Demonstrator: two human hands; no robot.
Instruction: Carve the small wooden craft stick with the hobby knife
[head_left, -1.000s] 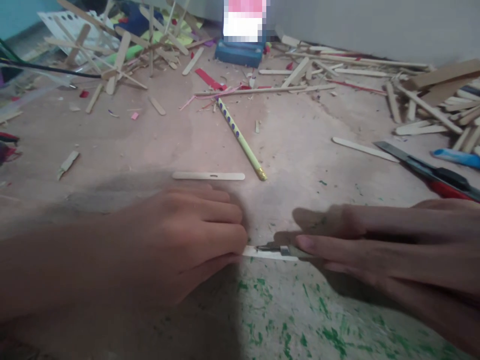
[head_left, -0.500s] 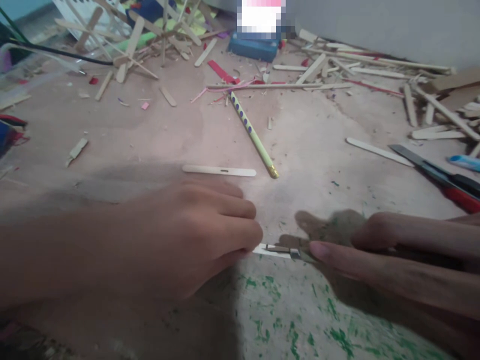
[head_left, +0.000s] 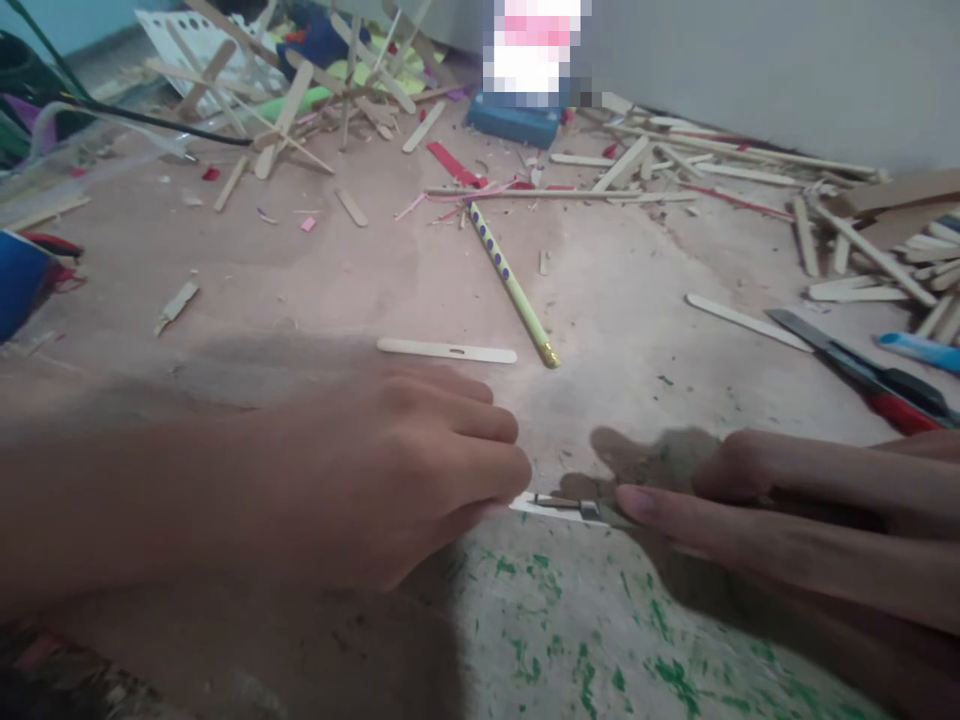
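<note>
My left hand (head_left: 442,460) is closed on the left end of a pale craft stick (head_left: 523,503) lying flat on the table. My right hand (head_left: 780,510) holds a slim cutting tool (head_left: 590,510), its index finger stretched along it. The tool's thin blade lies over the stick, close to my left fingertips. Beyond my left hand rests another craft stick (head_left: 446,351) with a small slot in its middle. A yellow pencil (head_left: 514,285) with purple dots lies further back. The right hand's grip is partly in shadow.
A cutter knife (head_left: 862,365) with a red and black handle lies at the right, beside a loose stick (head_left: 746,322) and a blue pen (head_left: 919,348). Piled sticks (head_left: 862,290) sit further right. A blue block (head_left: 514,120) and a stick structure (head_left: 285,120) stand at the back.
The view has shifted slightly, so the background objects sit a little lower in the picture. Both hands keep nearly the same position and grip around the stick and tool.
</note>
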